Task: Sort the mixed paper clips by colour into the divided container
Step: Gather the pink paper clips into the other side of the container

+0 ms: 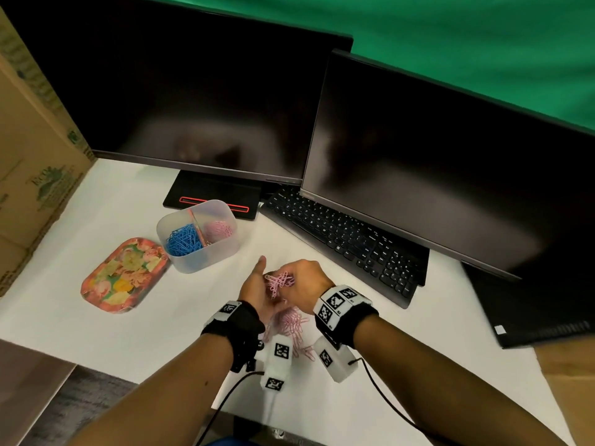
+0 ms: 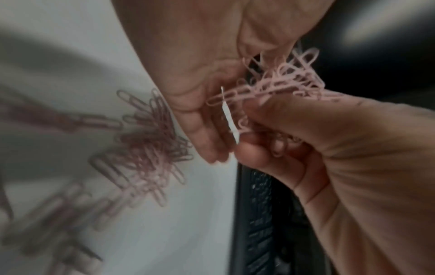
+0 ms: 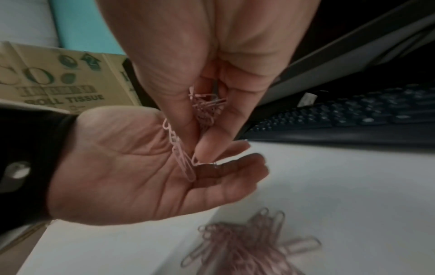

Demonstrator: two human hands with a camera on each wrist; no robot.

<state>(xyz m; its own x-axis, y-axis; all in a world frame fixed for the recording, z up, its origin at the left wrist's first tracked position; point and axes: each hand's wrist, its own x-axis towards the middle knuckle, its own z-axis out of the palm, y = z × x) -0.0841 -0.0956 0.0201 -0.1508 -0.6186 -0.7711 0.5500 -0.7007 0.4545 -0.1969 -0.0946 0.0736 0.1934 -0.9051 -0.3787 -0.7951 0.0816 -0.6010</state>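
Note:
My right hand (image 1: pixel 304 278) grips a tangled bunch of pink paper clips (image 1: pixel 279 281) just above the white table. My left hand (image 1: pixel 254 286) is held open beside it, palm turned toward the bunch, thumb up. In the right wrist view a clip dangling from the bunch (image 3: pixel 183 163) touches the open left palm (image 3: pixel 132 167). A loose pile of pink clips (image 1: pixel 294 323) lies on the table under both hands. Farther back left stands the clear divided container (image 1: pixel 206 259), with blue clips (image 1: pixel 182 241) in its left half and pink clips (image 1: pixel 220 228) in its right half.
A floral tray (image 1: pixel 124 275) lies left of the container. A black keyboard (image 1: pixel 344 239) and two dark monitors (image 1: pixel 434 175) stand behind and to the right. A cardboard box (image 1: pixel 35 162) walls off the left side.

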